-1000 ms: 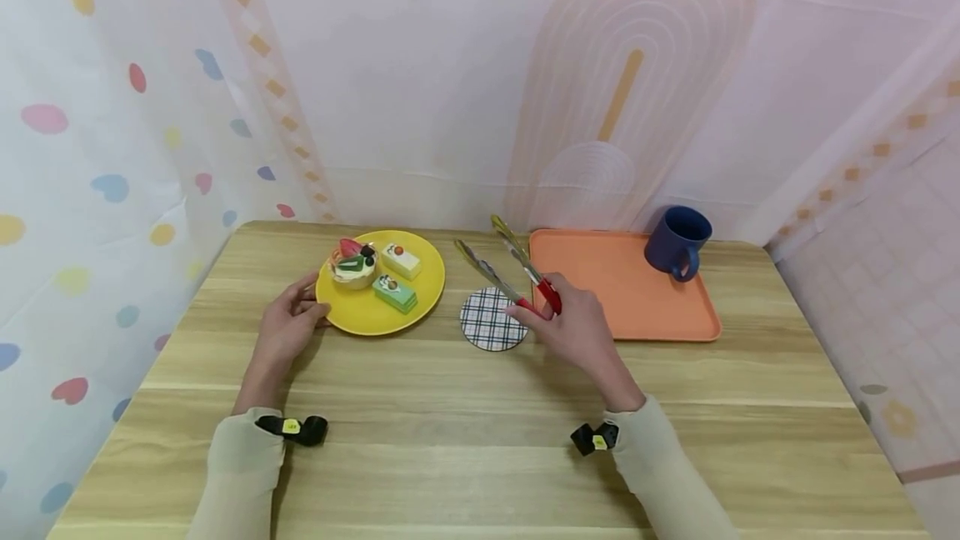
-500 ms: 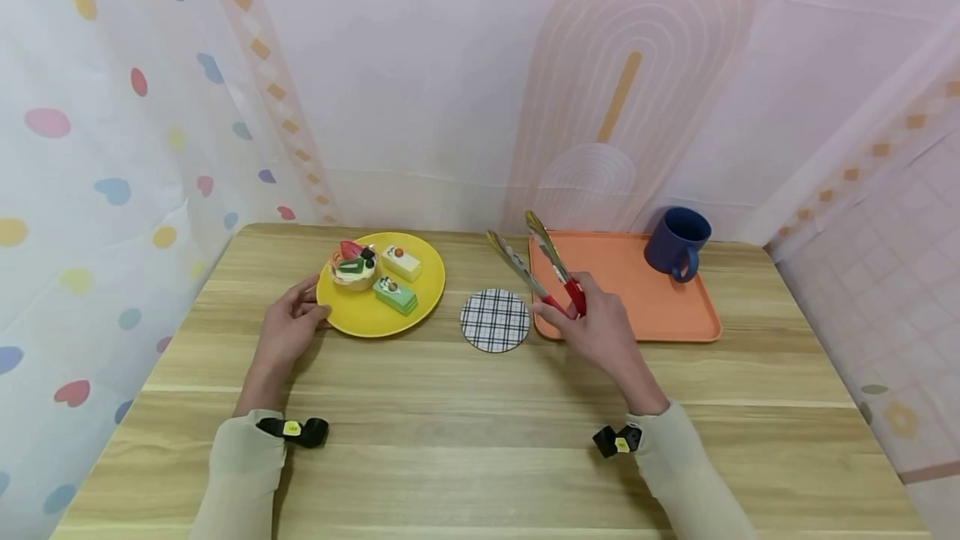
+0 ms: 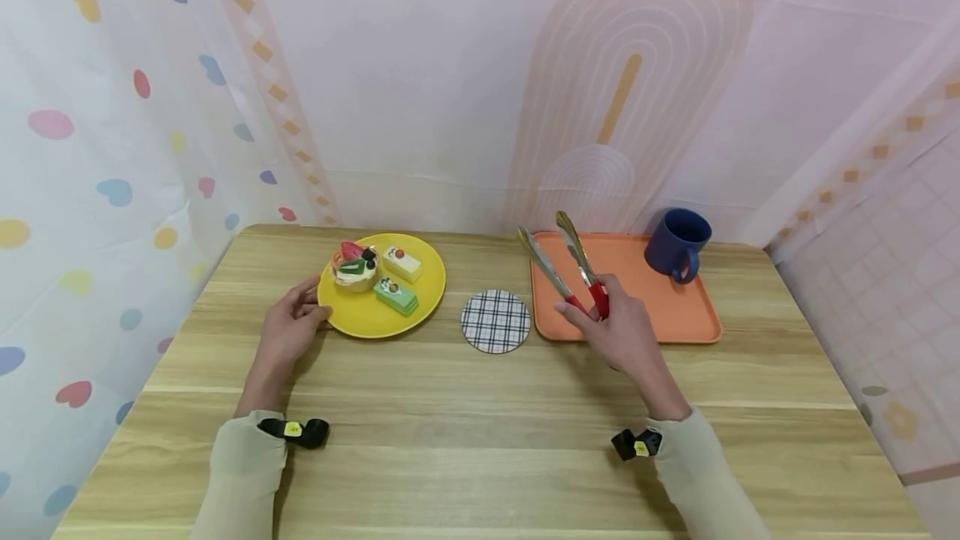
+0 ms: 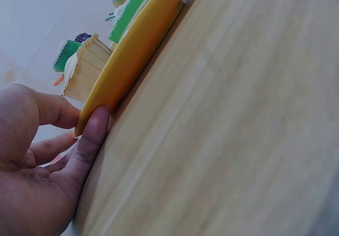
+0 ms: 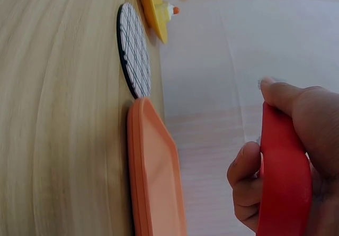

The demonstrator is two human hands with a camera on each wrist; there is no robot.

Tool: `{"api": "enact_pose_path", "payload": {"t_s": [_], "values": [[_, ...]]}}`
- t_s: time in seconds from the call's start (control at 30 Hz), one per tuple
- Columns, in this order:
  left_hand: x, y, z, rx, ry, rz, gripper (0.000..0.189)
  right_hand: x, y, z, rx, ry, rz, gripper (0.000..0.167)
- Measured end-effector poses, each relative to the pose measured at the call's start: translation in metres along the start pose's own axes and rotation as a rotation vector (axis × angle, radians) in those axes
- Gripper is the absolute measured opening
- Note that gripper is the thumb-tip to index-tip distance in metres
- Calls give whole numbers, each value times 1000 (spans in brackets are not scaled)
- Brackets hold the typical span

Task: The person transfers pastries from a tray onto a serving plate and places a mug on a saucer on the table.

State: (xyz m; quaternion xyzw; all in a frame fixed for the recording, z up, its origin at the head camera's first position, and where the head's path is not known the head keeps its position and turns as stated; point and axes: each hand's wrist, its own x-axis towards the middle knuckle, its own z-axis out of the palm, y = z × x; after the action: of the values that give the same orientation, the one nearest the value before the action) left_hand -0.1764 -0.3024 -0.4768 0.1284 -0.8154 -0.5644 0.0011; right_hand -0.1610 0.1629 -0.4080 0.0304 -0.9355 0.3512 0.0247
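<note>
My left hand (image 3: 291,325) pinches the left rim of a yellow plate (image 3: 360,323), with the thumb low on the rim in the left wrist view. On that plate sit a fruit tart (image 3: 354,267), a cream-coloured cake slice (image 3: 402,263) and a green cake slice (image 3: 396,296). In my right hand (image 3: 622,327) are metal tongs (image 3: 574,244) with red handles (image 5: 286,172) and gold-toned tips. Their arms are spread and hold nothing between them. They overlap the left part of the orange tray (image 3: 630,307) in the head view.
A round plaid coaster (image 3: 496,322) lies between plate and tray. A dark blue mug (image 3: 678,242) stands at the tray's back right corner. Behind the wooden table (image 3: 450,457) hangs a patterned cloth (image 3: 420,90).
My right hand has moved to the right with the tongs, from over the coaster to over the tray. The left hand has stayed at the plate's rim.
</note>
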Motion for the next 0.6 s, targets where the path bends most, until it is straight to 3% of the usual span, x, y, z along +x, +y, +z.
{"api": "enact_pose_path", "payload": {"t_s": [0.6], "values": [[1,0,1,24,-2,-32,63,-15,25,-19,-37,73,35,75]]}}
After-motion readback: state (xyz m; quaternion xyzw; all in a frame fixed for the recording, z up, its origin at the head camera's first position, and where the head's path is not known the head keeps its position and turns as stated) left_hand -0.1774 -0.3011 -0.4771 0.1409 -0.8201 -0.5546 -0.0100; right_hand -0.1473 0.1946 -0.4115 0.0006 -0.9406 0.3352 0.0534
